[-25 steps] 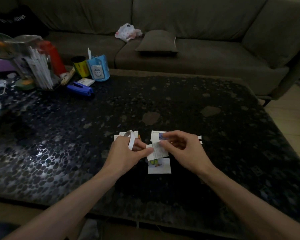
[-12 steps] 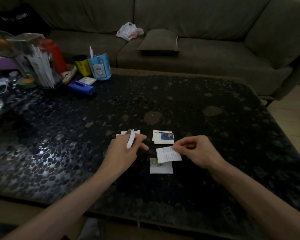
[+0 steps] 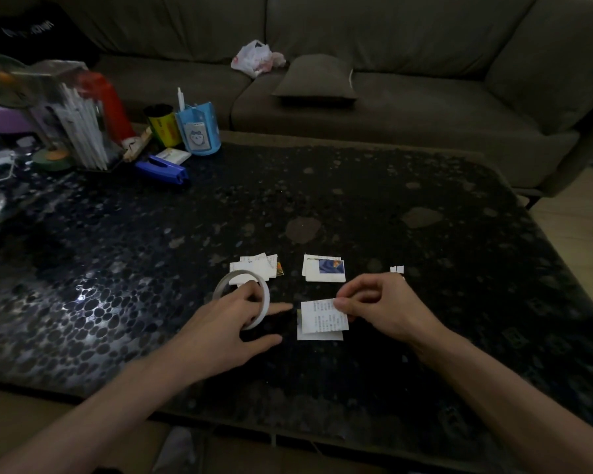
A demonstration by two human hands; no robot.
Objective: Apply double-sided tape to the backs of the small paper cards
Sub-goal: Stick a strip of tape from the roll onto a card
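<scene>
The right hand (image 3: 384,311) pinches a small paper card (image 3: 322,318), text side up, just over a second card (image 3: 319,335) lying near-centre on the table (image 3: 442,336). The left hand (image 3: 230,326) hooks the tape roll (image 3: 266,304) on curled fingers.

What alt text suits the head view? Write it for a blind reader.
The right hand pinches a printed card over another card on a dark pebbled table, while the left hand holds a white tape roll looped on its fingers. More cards lie beyond, before a sofa.
</scene>
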